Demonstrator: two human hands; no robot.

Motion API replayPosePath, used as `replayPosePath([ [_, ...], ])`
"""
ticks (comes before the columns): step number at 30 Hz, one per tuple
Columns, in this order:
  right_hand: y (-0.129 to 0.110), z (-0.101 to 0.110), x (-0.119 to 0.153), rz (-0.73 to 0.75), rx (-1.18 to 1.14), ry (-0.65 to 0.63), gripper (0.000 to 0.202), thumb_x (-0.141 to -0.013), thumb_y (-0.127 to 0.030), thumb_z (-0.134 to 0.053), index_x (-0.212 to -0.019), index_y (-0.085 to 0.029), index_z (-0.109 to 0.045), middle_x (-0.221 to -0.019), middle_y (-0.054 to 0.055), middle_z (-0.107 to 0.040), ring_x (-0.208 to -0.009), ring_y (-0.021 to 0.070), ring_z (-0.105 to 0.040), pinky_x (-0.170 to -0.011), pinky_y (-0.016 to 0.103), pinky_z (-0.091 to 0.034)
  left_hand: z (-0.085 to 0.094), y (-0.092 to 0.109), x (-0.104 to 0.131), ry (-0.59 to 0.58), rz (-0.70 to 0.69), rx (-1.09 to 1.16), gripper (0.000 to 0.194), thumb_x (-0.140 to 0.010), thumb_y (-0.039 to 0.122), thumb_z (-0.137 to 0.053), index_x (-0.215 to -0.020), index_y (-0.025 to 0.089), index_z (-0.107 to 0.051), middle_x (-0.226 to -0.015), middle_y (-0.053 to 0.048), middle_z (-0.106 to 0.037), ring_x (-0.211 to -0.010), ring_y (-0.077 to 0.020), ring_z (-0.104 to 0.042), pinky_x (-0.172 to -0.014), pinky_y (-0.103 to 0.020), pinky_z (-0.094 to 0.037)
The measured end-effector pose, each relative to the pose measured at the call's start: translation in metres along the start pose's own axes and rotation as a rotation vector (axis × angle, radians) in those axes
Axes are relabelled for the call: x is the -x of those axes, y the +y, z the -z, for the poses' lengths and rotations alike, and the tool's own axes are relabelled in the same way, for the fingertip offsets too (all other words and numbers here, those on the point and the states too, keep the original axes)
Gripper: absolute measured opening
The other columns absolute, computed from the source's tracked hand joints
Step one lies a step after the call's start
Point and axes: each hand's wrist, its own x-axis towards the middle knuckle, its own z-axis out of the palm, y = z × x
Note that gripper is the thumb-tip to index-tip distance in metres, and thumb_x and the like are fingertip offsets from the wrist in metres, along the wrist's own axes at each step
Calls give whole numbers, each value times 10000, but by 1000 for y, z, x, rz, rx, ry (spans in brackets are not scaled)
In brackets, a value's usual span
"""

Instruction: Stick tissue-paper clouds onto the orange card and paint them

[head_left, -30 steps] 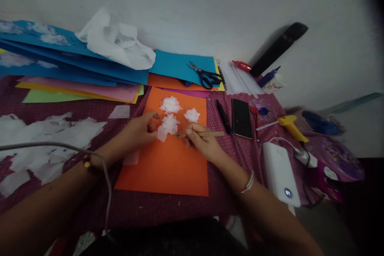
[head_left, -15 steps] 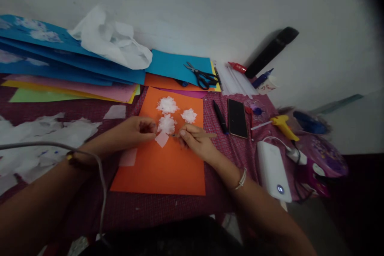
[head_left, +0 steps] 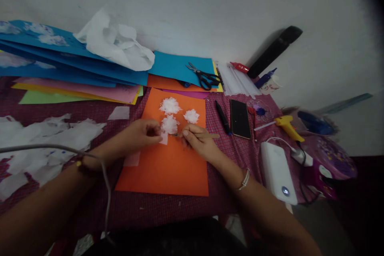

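In the head view, the only one, my right hand (head_left: 196, 138) holds a thin tan stick (head_left: 212, 136) in a narrow pinch, its tip just beside the lower white tissue cluster (head_left: 170, 124). My left hand (head_left: 149, 131) has its fingers bent close together over the edge of a small tissue square (head_left: 164, 139); I cannot tell whether they pinch it. The square lies over the orange sheet (head_left: 168, 176), just below that lower cluster.

What could go wrong: the square looks light enough to tear, crease or stick to my fingers if I tug it. With stick and fingers so near, a slip could flatten the cluster or drag its petals loose. The sheet might slide too, since neither palm seems to press it flat. A grey cable (head_left: 107, 192) crosses in front of my left wrist and could snag if I move that arm quickly, perhaps sweeping the loose tissue scraps (head_left: 60, 136) on the desk.

As for writing, I can read no brand. The white power bank (head_left: 276, 170) has a lit round display, but its figures are blurred. The white cup (head_left: 272, 85) carries red markings too small to make out.
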Motion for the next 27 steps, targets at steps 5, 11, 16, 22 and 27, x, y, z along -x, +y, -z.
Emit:
replayPosePath([
  [5,0,-1,-2,-8,-19,-22,382,-957,-531,-460,-776,-202,-527,-657,-15,-543,-579,113,-508,-539,246,-424,29,7,-1,152,87,285,202,-657,328,-688,-719,206,-540,-651,36,-539,-559,-101,-456,-531,-225,-338],
  [11,-3,-4,-6,-15,-25,-45,319,-962,-477,-472,-840,-197,-562,-692,-12,-564,-576,104,-522,-539,238,-437,24,1,-5,105,85,320,447,-652,306,-685,-1082,231,-593,-727,13,-608,-609,-134,-525,-546,-236,-358],
  [16,-5,-6,-8,-15,-18,-26,291,-964,-446,-469,-842,-198,-560,-729,-4,-587,-592,99,-525,-533,227,-434,24,-4,-4,-23,64,234,138,-701,333,-662,-735,211,-606,-731,6,-610,-690,-149,-555,-646,-252,-417],
  [22,-5,-8,-11,-20,-24,-15,250,-961,-408,-468,-835,-208,-550,-731,-10,-582,-592,92,-522,-541,226,-434,19,5,-3,-72,-47,5,186,-744,358,-607,-646,209,-662,-748,-13,-629,-756,-173,-572,-708,-267,-422],
  [27,-5,-6,-9,-16,-49,15,273,-959,-428,-474,-834,-201,-559,-735,-8,-587,-575,90,-522,-523,229,-426,-6,0,-6,51,-5,-12,116,-723,306,-576,-719,197,-615,-669,5,-602,-645,-153,-547,-601,-257,-397],
])
